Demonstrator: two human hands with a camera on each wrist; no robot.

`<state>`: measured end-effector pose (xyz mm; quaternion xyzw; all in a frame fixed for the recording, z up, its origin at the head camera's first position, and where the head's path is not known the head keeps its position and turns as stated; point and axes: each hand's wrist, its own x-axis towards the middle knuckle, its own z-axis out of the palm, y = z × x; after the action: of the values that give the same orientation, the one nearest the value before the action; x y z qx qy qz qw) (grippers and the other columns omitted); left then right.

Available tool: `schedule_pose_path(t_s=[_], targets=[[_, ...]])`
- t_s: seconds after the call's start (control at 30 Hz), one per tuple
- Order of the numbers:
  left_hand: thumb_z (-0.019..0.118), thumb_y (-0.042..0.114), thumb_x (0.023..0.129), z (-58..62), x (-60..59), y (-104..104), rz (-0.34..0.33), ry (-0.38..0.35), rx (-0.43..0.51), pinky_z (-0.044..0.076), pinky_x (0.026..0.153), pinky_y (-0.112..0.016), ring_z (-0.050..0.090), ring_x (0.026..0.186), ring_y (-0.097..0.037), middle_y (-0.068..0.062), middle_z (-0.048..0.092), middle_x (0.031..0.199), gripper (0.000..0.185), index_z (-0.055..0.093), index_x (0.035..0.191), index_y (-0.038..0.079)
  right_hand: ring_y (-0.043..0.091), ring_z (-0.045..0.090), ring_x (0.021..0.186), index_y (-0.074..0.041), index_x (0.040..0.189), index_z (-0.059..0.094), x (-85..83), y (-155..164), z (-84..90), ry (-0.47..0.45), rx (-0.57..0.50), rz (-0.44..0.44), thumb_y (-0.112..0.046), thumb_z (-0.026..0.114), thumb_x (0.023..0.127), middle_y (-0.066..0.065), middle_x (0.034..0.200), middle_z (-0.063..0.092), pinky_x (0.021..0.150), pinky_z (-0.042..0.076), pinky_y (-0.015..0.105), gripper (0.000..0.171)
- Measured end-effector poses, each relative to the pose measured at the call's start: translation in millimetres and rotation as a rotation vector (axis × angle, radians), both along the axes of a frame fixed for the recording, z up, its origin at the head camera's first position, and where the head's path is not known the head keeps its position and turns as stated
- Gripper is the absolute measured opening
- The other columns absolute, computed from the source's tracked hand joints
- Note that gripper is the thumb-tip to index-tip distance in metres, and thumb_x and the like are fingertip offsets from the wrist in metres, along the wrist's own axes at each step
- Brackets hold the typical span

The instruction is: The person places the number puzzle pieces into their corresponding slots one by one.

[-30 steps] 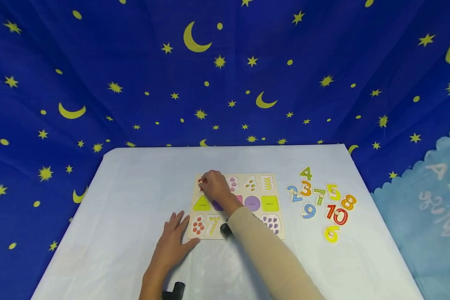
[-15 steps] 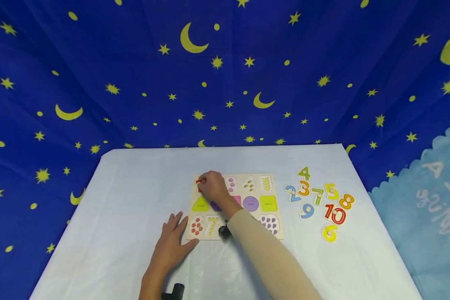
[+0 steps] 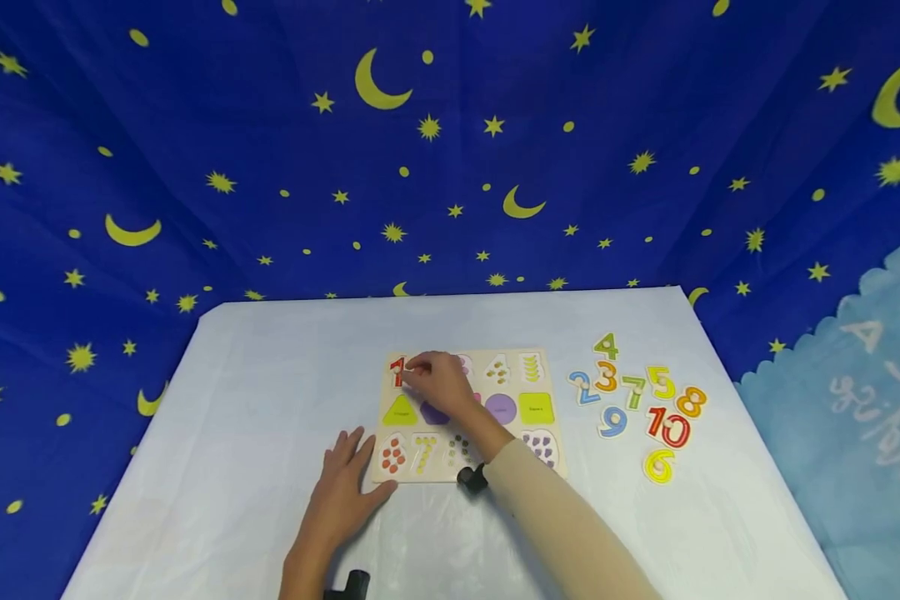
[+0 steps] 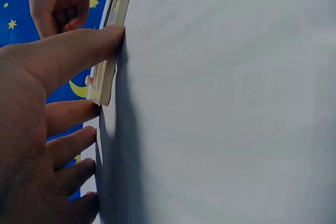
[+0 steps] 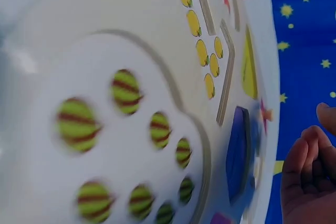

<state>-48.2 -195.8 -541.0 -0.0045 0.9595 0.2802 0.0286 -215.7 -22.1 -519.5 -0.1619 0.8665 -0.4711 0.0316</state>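
Two hands: left hand (image 3: pixel 342 492) flat, steadying the wooden puzzle board (image 3: pixel 468 415); right hand (image 3: pixel 440 383) loosely curled, empty, beside the red 1 (image 3: pixel 397 372).

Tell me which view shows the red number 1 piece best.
The head view: the red number 1 piece sits whole in the puzzle board's top-left corner, beside the right hand. Neither the left wrist view nor the right wrist view shows it.
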Motion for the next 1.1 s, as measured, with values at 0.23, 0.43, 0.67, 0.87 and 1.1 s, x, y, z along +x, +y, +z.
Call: schedule_pose_path(t_s=[0.23,0.43,0.67,0.87,1.1], targets=[[0.076,0.043,0.079,1.7,-1.3,2.7,0.007,-0.021,0.004,0.008,0.115,-0.051,0.011,0.144,-0.035,-0.017,0.029,0.153,0.082,0.044,0.143,0.003,0.009,0.058,0.067,-0.011,0.098,0.074,13.7,36.3,3.1,-0.038,-0.042,0.027,-0.026,0.074,0.085,-0.007,0.076,0.063,0.057,0.052,0.025,0.020],[0.077,0.042,0.078,0.8,0.0,2.4,0.031,-0.054,-0.003,0.006,0.116,-0.050,0.009,0.144,-0.034,-0.017,0.028,0.154,0.082,0.044,0.143,0.003,0.009,0.059,0.065,-0.011,0.100,0.072,22.6,72.8,3.5,-0.056,-0.021,0.040,-0.024,0.073,0.085,-0.007,0.076,0.063,0.058,0.053,0.025,0.021],[0.076,0.043,0.078,-1.1,-0.7,5.1,0.035,-0.064,0.009,0.004,0.116,-0.048,0.008,0.145,-0.033,-0.016,0.028,0.154,0.083,0.044,0.144,0.004,0.010,0.058,0.070,-0.011,0.099,0.073,32.7,115.9,13.0,0.010,0.026,-0.035,-0.022,0.075,0.083,-0.007,0.077,0.062,0.063,0.052,0.027,0.019],[0.076,0.044,0.078,-1.3,-1.5,4.3,0.036,-0.064,-0.012,0.005,0.116,-0.048,0.008,0.145,-0.033,-0.015,0.028,0.154,0.083,0.044,0.144,0.004,0.013,0.059,0.072,-0.011,0.101,0.072,38.8,147.1,17.0,-0.011,0.010,-0.142,-0.022,0.074,0.084,-0.004,0.081,0.064,0.064,0.052,0.029,0.020],[0.076,0.043,0.079,2.0,-0.7,4.6,0.033,-0.057,0.000,0.006,0.116,-0.048,0.009,0.144,-0.033,-0.015,0.028,0.154,0.082,0.044,0.143,0.004,0.016,0.058,0.074,-0.009,0.103,0.072,35.6,178.5,16.1,-0.018,0.024,-0.242,-0.025,0.073,0.085,0.000,0.083,0.065,0.065,0.051,0.031,0.024]])
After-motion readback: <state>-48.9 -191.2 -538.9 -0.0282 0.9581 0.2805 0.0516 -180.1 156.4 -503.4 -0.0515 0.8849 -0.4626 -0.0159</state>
